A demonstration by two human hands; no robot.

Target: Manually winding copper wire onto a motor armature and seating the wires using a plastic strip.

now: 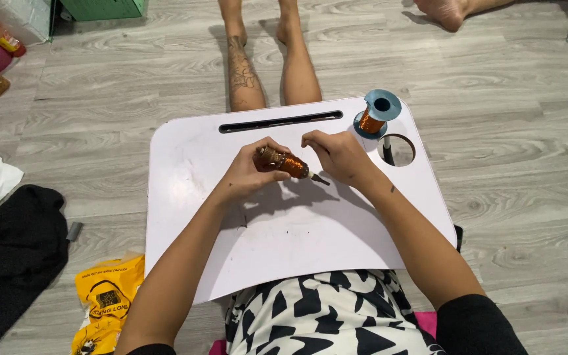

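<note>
the left hand [248, 174] fingers wrap a small coil [283, 162] already thick with copper wire, held above the white counter [284, 230]. right hand [340, 154] fingers pinch at its tip. the wire spool [375, 115], behind the coil, looks well stocked, so winding seems unfinished.

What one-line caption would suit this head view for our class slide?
Left hand holds a copper-wound bobbin over a white lap tray while the right hand pinches beside it, near a wire spool.

We note a smooth, matt white plastic bench [264, 236]; glittering copper wire on a small coil [284, 162] and on a blue plastic spool [376, 113]; grey wood-grain floor [514, 164]; a crinkled yellow plastic bag [106, 296].
</note>
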